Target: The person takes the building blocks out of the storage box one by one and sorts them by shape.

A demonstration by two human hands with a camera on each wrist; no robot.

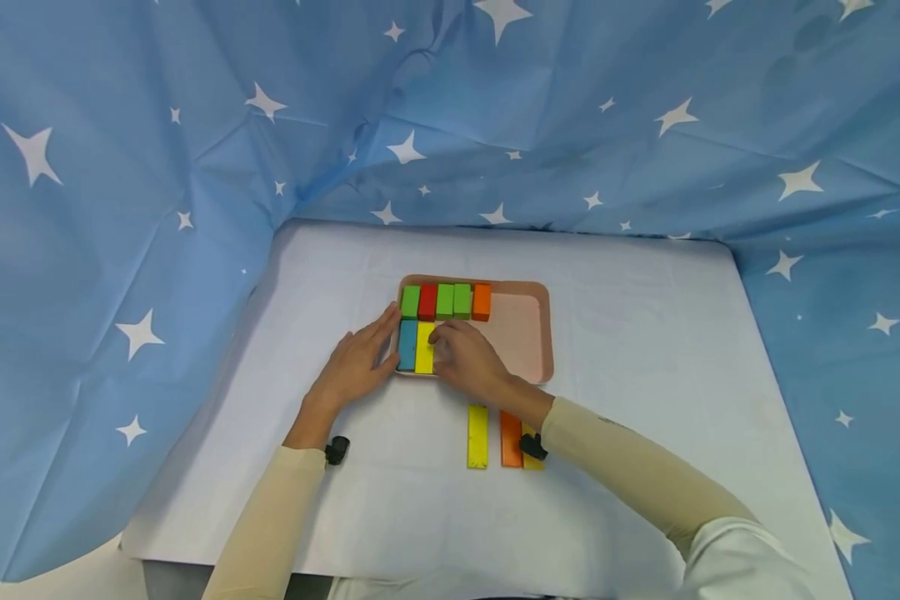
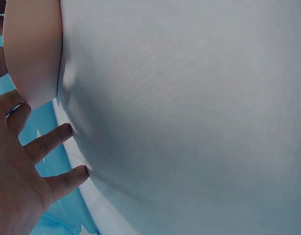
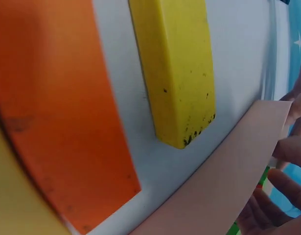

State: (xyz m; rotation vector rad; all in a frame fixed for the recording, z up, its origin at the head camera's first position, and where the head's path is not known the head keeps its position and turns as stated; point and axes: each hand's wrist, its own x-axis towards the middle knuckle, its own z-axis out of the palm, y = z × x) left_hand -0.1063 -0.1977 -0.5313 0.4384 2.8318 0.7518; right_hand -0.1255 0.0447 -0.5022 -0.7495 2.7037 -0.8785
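A shallow pink tray lies on the table. Side by side in its near left part are a blue block and a yellow block. My right hand reaches over the near rim and holds the yellow block by its right edge with bent fingers; its thumb is hidden in the head view. Against the tray's left wall rests my left hand, fingers extended. In the left wrist view the left hand has spread fingers beside the tray wall.
Along the tray's far side stand green blocks, a red block and an orange block. Nearer me, below the right forearm, lie another yellow block, an orange block and a partly covered yellow one.
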